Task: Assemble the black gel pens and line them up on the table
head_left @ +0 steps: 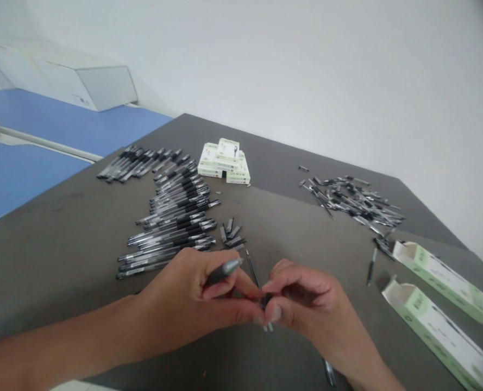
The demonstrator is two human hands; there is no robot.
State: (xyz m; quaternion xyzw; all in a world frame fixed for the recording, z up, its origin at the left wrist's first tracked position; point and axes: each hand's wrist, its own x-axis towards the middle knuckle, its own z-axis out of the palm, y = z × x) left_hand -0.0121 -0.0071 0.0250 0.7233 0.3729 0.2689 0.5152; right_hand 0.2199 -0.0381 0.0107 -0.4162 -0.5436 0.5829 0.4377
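Left hand (180, 293): closed, thumb and fingers pinching a grey-and-clear pen barrel (223, 271), its narrow end angled up and to the right.
Right hand (306, 304): closed, fingertips (276, 285) pinching a small dark pen part (267, 300), together with the left hand's fingertips; too small to tell exactly which part.
Just below the hands: a pale sliver (269, 326) shows under the fingers; what it is cannot be told.
Near the hands: a thin black refill (252, 267) lies on the dark grey surface (306, 339), and a pen (330, 373) lies by the right wrist.
Left of centre: rows of black gel pens (171, 222) lie side by side, with a small cluster of black pen caps (230, 233) beside them.
Far edge: a stack of white-and-green boxes (224, 162) stands beyond the rows.
Right side: a loose heap of pen parts (353, 201), a single pen (371, 266), and two open green-and-white boxes (440, 277) (440, 336).
Beyond the surface: a blue table (33, 122) and a white wall (306, 70).
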